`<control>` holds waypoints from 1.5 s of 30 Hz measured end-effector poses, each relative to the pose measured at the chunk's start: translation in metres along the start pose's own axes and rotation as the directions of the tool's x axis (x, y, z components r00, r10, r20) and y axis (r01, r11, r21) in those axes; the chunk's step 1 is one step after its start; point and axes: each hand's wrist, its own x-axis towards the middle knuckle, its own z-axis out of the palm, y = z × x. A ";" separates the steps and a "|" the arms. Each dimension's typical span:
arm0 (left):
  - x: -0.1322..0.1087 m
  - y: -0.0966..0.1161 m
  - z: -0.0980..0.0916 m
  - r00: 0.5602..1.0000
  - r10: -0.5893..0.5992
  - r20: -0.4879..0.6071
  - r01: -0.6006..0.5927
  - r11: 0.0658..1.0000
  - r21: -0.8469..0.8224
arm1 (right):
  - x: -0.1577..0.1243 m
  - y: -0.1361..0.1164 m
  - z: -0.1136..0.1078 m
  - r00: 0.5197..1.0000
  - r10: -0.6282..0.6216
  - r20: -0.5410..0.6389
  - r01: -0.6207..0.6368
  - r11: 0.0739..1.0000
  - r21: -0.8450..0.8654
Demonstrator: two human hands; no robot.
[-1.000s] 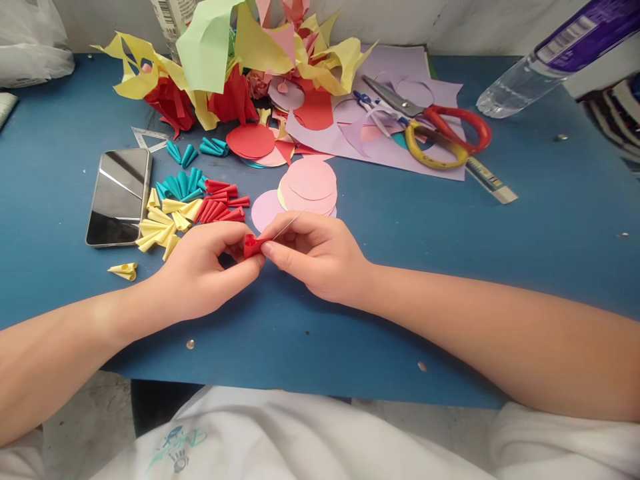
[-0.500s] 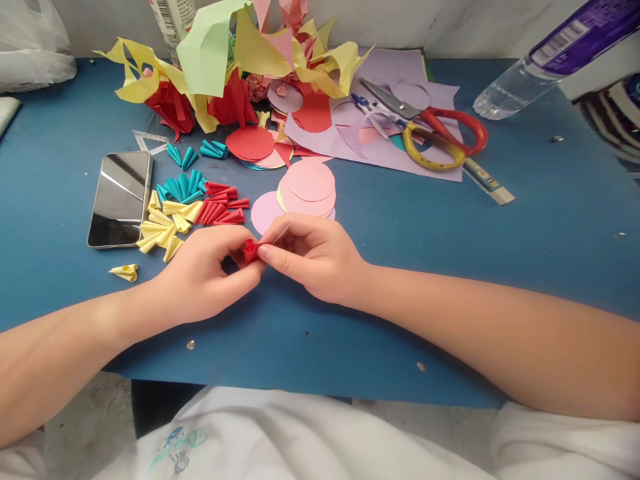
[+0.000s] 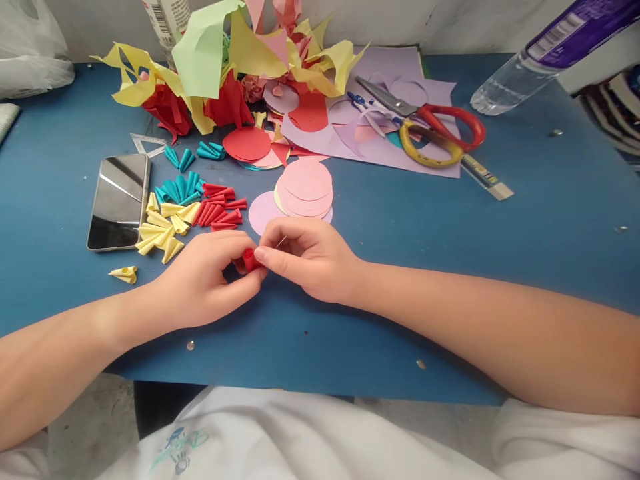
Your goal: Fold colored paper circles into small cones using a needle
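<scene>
A small red paper roll (image 3: 249,259) sits between my hands above the table's near half. My left hand (image 3: 213,277) is closed, its thumb and fingers around the roll. My right hand (image 3: 317,261) pinches at the roll's right edge, thumb tip against the red paper. A thin, needle-like stick (image 3: 281,242) pokes out between my right fingers; its lower end is hidden. Just beyond my left hand lie red paper cones (image 3: 213,213), yellow paper cones (image 3: 159,233) and teal paper cones (image 3: 179,188). Pink paper circles (image 3: 306,183) are stacked beyond my right hand.
A phone (image 3: 120,200) lies left of the cones. Crumpled paper scraps (image 3: 257,50) pile up at the back. Scissors (image 3: 420,113) rest on purple paper (image 3: 320,143), beside a small labelled strip (image 3: 487,177). A bottle (image 3: 535,60) stands back right, a plastic bag (image 3: 33,53) back left.
My right thumb has moved left onto the red roll, and the bit of red paper between the hands no longer shows. Less of the thin stick is visible. The view has shifted slightly.
</scene>
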 end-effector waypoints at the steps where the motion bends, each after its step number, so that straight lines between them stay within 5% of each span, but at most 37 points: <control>1: 0.000 0.000 0.000 1.000 0.006 0.000 -0.006 1.000 0.003 | 0.000 0.001 0.000 1.000 -0.003 0.005 0.003 1.000 -0.002; 24: -0.001 -0.003 0.002 0.999 0.042 0.025 -0.044 0.997 0.061 | -0.002 -0.011 -0.001 0.997 0.055 0.046 -0.053 0.997 -0.050; 45: -0.004 -0.005 -0.005 0.991 0.010 0.134 -0.025 0.994 0.111 | 0.002 -0.007 -0.001 0.993 -0.068 0.100 0.077 0.993 -0.094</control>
